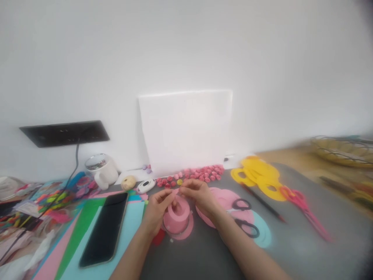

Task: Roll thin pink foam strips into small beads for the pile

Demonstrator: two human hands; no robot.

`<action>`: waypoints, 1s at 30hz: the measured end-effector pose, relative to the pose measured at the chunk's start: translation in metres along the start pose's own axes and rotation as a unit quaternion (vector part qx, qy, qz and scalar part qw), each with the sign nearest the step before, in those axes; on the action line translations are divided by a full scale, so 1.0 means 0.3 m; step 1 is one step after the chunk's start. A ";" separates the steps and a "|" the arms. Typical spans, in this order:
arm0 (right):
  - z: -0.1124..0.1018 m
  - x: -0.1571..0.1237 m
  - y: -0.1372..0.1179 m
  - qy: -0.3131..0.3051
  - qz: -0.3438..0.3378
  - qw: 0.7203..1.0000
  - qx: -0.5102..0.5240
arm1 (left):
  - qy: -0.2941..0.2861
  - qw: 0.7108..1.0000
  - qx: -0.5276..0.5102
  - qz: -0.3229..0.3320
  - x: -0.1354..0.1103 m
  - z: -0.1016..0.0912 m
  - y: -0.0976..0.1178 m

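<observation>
My left hand is closed, its thumb and fingertips pinching a curled pink paper strip. Fingertips of my right hand pinch the strip's upper end, close to the left fingers. Below them the strip loops down in a coil over round pink paper on the dark mat; blur hides the exact tip between the fingers. Just right of my right hand lie pink paper circles and black-handled scissors, over light blue paper circles. Small rolled pink paper flowers sit in rows behind my hands.
A white board leans on the wall. Left are a phone on coloured sheets, a white mug and craft clutter. Yellow paper rings, a pencil, pink scissors and a wire basket lie right.
</observation>
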State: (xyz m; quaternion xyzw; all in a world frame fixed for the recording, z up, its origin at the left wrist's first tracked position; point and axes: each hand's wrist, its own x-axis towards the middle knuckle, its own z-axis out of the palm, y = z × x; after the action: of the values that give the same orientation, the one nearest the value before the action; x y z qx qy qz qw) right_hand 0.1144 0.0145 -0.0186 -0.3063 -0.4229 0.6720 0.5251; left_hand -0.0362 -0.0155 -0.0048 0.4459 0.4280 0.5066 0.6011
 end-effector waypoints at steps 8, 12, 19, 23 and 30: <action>0.005 -0.002 -0.002 0.004 -0.007 1.000 -0.020 | -0.003 1.000 0.018 0.003 0.002 -0.011 -0.016; 0.012 -0.006 -0.003 0.000 -0.013 0.999 -0.033 | 0.009 1.000 0.011 0.000 0.002 -0.005 -0.017; 0.011 -0.004 0.001 0.020 -0.011 0.999 -0.036 | -0.001 0.999 0.043 0.017 0.003 -0.003 -0.010; 0.005 0.001 0.010 0.027 -0.016 0.999 -0.032 | -0.004 0.997 0.073 0.037 0.000 -0.004 -0.008; 0.004 0.004 0.007 0.025 -0.022 0.999 -0.035 | 0.028 0.995 0.086 0.048 0.005 -0.011 -0.023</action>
State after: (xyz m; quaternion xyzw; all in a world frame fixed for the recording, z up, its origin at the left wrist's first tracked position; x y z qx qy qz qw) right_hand 0.1120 0.0150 -0.0199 -0.3318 -0.4398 0.6375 0.5386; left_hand -0.0378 -0.0142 -0.0123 0.5015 0.4649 0.5085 0.5232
